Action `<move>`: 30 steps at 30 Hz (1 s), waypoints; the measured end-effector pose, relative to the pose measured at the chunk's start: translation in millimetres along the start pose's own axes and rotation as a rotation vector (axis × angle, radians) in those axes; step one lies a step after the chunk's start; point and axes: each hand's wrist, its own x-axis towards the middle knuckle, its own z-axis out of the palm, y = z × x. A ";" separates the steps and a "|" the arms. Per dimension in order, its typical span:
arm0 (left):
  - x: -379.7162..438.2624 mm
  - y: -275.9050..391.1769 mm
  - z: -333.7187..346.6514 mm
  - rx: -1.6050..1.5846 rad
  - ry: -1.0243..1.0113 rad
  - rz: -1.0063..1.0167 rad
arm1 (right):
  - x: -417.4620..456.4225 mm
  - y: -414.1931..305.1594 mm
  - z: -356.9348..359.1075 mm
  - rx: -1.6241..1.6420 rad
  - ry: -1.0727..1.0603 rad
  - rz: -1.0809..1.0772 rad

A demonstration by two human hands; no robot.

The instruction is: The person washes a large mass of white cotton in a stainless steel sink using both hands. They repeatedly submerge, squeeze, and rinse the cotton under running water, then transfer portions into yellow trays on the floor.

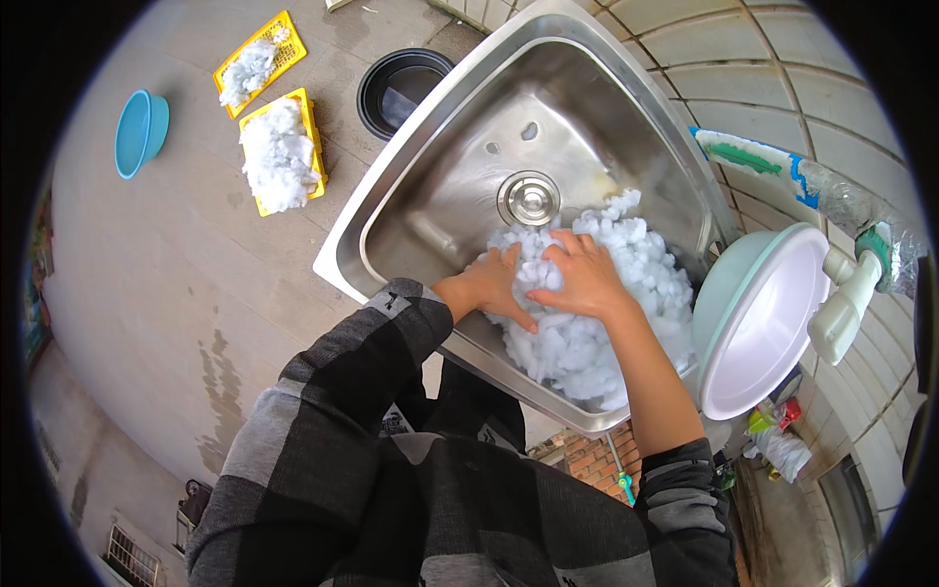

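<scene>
A heap of white fluffy fibre filling point(631, 271) lies in the near right part of a stainless steel sink point(455, 161), beside the round drain strainer point(528, 198). My left hand point(495, 285) rests against the heap's left side, fingers spread. Pressed on the top of the heap is my right hand point(583, 275), its fingers curled and partly sunk among the tufts. Both hands touch the filling; some fingertips are hidden in it, and whether they grip any is unclear.
A pale plastic basin point(763, 323) stands tilted at the sink's right, below a wrapped pipe point(843, 198). On the floor are yellow baskets point(319, 147) with white filling, a black tub point(367, 92) and a blue basin point(158, 125). A tiled wall borders the sink.
</scene>
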 end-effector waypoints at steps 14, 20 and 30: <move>48.7 -0.1 67.6 0.418 0.395 0.134 | -9.4 -10.9 72.9 -0.375 0.240 0.077; 71.4 -11.8 74.5 -0.011 0.481 -0.002 | 14.4 0.1 99.2 -0.349 0.367 0.060; 86.3 -25.6 73.0 0.022 0.498 0.033 | 40.0 27.1 109.9 -0.148 0.409 -0.093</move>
